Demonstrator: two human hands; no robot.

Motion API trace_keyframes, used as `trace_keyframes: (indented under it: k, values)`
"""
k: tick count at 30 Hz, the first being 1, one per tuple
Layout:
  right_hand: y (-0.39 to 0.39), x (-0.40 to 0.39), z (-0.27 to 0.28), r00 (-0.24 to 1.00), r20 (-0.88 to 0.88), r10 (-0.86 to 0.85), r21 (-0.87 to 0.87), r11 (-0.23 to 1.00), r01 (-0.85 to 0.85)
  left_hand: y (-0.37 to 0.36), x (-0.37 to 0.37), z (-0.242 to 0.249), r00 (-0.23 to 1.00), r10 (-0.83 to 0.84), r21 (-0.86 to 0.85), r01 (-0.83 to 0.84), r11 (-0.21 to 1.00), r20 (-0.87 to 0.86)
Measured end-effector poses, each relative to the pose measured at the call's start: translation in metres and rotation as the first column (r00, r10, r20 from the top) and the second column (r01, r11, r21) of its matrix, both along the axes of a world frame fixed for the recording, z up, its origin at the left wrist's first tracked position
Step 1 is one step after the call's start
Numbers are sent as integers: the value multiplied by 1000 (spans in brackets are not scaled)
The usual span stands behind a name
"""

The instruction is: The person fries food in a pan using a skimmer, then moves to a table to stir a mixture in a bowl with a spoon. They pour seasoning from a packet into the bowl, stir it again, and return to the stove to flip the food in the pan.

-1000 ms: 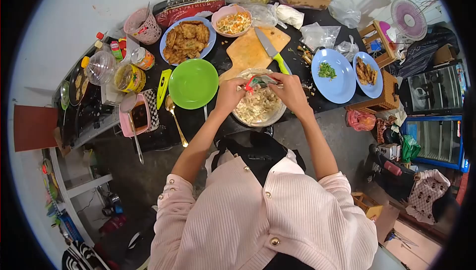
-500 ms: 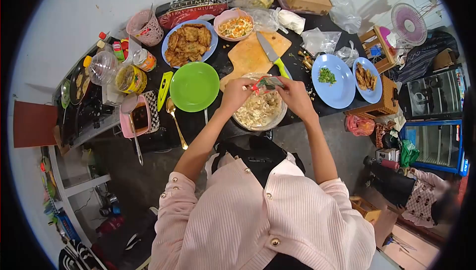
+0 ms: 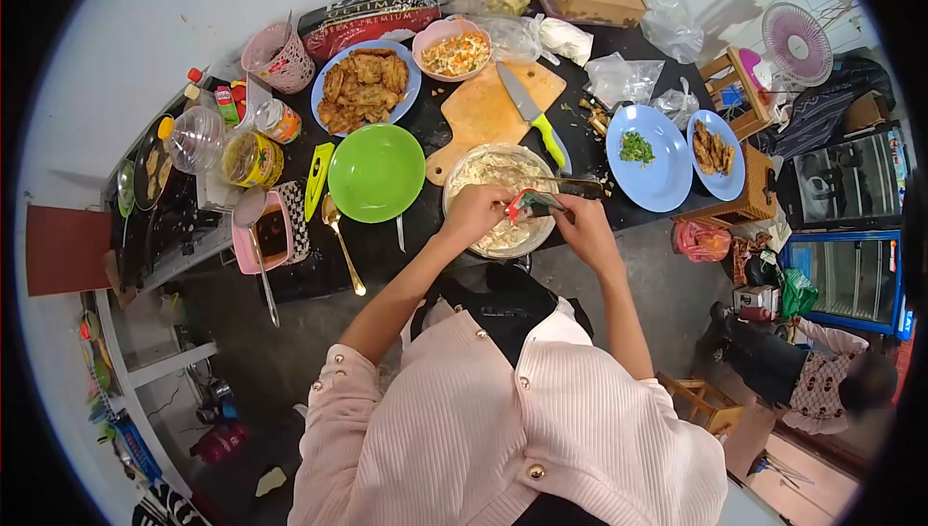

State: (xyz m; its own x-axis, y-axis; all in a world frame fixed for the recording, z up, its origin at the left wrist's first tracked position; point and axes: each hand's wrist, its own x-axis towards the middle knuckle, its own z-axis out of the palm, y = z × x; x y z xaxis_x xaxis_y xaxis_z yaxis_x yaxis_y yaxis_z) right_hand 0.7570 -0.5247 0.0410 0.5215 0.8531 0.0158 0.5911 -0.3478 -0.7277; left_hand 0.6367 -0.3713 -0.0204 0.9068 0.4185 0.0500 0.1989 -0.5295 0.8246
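Between my two hands is a small red and green sachet (image 3: 523,205), held over a bowl of pale chunky mixture (image 3: 495,170). My left hand (image 3: 477,215) pinches its red end. The fingers of my right hand (image 3: 583,226) close on the green end. A utensil with a dark handle (image 3: 580,188) rests in the bowl, its handle over the right rim. Behind the bowl lies a wooden cutting board (image 3: 493,110), with a green-handled knife (image 3: 532,112) across its right side. A green plate (image 3: 377,173) sits left of the bowl.
Fried pieces fill a blue plate (image 3: 320,91) at the back. A pink bowl of shredded vegetables (image 3: 452,48) is beside it. Rightward, a blue plate (image 3: 657,178) holds chopped greens. A ladle (image 3: 259,246) leans in a pink container of dark liquid (image 3: 242,244). Another person (image 3: 822,376) is at far right.
Both hands and the sachet have come down and closer to me, over the bowl's near part. The utensil handle at the bowl's right is now visible.
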Motion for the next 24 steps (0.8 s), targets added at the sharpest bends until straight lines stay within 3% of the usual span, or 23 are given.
trace_keyframes:
  k: [3,4,5,7,10,11,13,15,17,18,20,24]
  values:
    - [8,-6,-33,1000,27,-6,142,990,2,7,-15,7,1000,16,-33,-16,999,1]
    - [13,-8,-36,988,-146,-51,38,998,57,12,-18,10,998,-3,-83,-2,997,-60]
    - [19,-10,-39,986,-153,-63,30,997,69,16,-20,11,999,-7,-32,5,999,-46]
    - [30,-7,-73,929,-365,-68,67,993,100,25,-23,11,999,32,-56,-34,998,-34]
    - [48,-10,-89,683,-730,10,177,969,175,42,-22,28,983,77,-50,-86,995,-164]
    - [53,-4,-104,635,-773,-6,111,983,145,48,-22,28,994,92,-24,-93,995,-63]
    - [62,-7,-73,696,-715,63,193,975,111,58,-23,44,990,114,-19,-116,993,-86]
    - [62,0,-36,803,-586,105,139,990,-28,62,-23,46,993,91,61,-87,994,-73]
    - [57,1,-15,933,-354,67,86,996,-39,57,-17,37,997,62,157,-68,985,38]
    - [52,-1,10,971,-233,49,21,999,-46,53,-11,24,999,43,148,-38,988,-29]
    - [45,-6,30,999,-19,31,-70,997,-32,40,-3,20,996,0,118,10,993,-84]
    - [26,4,-1,975,218,54,-21,998,-51,17,4,20,999,-37,96,37,995,0]
